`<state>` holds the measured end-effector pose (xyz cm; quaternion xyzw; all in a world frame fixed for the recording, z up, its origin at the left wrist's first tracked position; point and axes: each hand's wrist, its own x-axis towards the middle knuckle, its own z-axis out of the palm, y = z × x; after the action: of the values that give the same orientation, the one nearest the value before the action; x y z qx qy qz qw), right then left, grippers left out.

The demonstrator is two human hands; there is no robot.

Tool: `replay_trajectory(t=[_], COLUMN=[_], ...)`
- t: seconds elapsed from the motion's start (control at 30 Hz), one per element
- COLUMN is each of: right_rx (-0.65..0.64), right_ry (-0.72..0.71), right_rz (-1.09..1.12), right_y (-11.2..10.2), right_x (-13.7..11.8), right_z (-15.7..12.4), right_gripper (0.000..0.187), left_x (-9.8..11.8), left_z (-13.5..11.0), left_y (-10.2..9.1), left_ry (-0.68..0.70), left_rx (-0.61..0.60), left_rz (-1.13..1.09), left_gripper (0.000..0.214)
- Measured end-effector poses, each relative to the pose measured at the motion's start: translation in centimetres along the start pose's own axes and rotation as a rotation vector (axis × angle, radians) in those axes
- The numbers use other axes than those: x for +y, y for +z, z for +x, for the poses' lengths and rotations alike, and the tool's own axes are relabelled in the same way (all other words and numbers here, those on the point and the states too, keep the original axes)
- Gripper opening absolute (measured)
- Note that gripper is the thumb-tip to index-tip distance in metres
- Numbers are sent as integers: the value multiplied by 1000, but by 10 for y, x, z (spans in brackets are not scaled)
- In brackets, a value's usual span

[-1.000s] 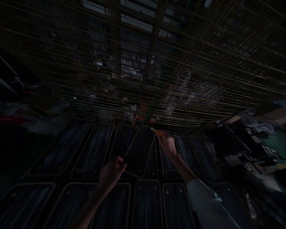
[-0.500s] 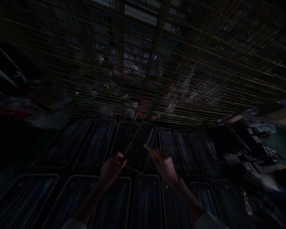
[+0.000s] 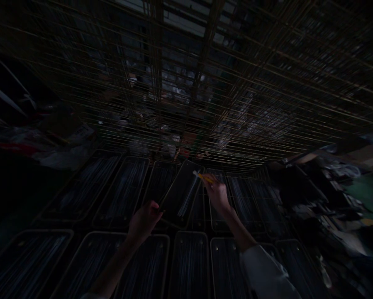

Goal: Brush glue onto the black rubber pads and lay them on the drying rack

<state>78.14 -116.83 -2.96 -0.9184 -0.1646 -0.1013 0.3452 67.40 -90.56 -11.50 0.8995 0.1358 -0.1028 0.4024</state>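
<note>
The scene is very dark. My left hand [image 3: 144, 221] is closed on the near corner of a dark glossy rectangular panel [image 3: 181, 193] and holds it tilted above the rows beneath. My right hand [image 3: 216, 192] pinches a thin yellow-orange tool [image 3: 203, 177] whose pale tip touches the panel's far right corner. A white sleeve [image 3: 264, 274] covers my right forearm.
Several dark rounded-corner panels [image 3: 124, 193] lie in rows on the surface [image 3: 189, 265] below my hands. A large wire grid rack [image 3: 205, 104] rises behind them. Cluttered items sit at the left [image 3: 58, 149] and right [image 3: 329, 187].
My right hand drew back toward me over the panel's middle, then went forward again to the far right corner. The left hand and the panel barely shifted.
</note>
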Motion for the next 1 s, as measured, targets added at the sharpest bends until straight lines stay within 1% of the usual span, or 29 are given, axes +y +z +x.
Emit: replay_trajectory(t=[0.07, 0.13, 0.2, 0.23, 0.27, 0.33, 0.43, 0.5, 0.57, 0.6, 0.63, 0.7, 0.8, 0.9, 0.93, 1.0], right_rx=[24, 14, -11, -27, -48, -111, -251, -313, -353, -357, -344, -262, -89, 0, 21, 34], right_ry=[-37, -50, -42, -38, -38, -56, -82, -48, -14, 2, 10, 16, 0, -43, -54, -67], right_rz=[-112, -206, -248, -244, -221, -133, 41, 136, 192, 205, 212, 207, 143, 2, -38, -103], right_y=[7, 14, 19, 21, 23, 24, 19, 11, 3, 0, -3, -2, 8, 25, 30, 40], right_x=[10, 14, 12, 10, 6, -8, -40, -63, -79, -81, -80, -66, -32, -5, 0, 6], right_z=[21, 32, 33, 28, 21, -5, -62, -98, -120, -122, -118, -94, -36, 14, 25, 36], right_gripper=[25, 25, 24, 23, 23, 23, 25, 25, 24, 24, 24, 23, 23, 22, 22, 22], left_x=[-1, -2, -1, 0, 0, 1, 0, -1, 0, 0, 1, 3, 4, 3, 2, 3], left_z=[1, 2, 1, 1, 1, 2, 3, 3, 2, 1, 0, -2, -4, -4, -4, -4], left_y=[0, 0, -1, -1, -2, -3, -3, -3, -3, -4, -4, -5, -5, -3, -3, -3], left_ry=[-15, -27, -47, -61, -75, -100, -111, -124, -144, -155, -165, -191, -243, -258, -253, -244], left_rx=[-8, -6, -1, -4, -9, -23, -36, -52, -72, -78, -78, -70, -66, -65, -64, -57], left_rz=[-21, -47, -69, -76, -80, -95, -130, -155, -199, -234, -274, -341, -364, -392, -410, -435], left_gripper=[13, 12, 13, 13, 13, 14, 14, 13, 13, 14, 14, 16, 14, 15, 16, 18])
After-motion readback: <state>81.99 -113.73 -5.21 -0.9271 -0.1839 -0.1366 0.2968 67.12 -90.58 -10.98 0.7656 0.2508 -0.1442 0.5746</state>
